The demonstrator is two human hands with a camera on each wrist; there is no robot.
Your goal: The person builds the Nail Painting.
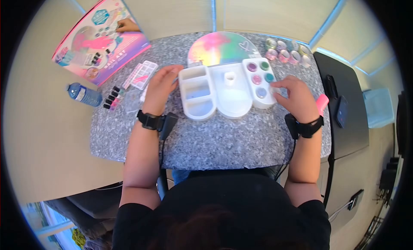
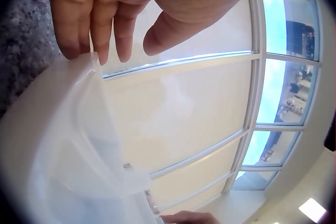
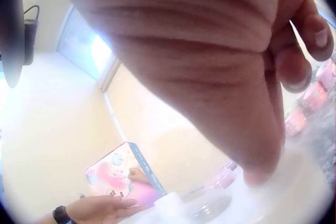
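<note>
White tray (image 1: 234,104) seems light, stiff; hold its outer sides. Open left hand (image 1: 161,85) touches it; half-curled right hand (image 1: 298,99), grip unclear.

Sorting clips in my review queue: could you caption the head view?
Left hand and right hand at either side of a white tray on a speckled table.

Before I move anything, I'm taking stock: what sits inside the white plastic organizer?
The organizer holds, at right, a purple pot, green pot, pink pot, teal pot and silvery-blue pot; mid-tray, a short white cylinder. The right hand hides part of the outer edge.
</note>
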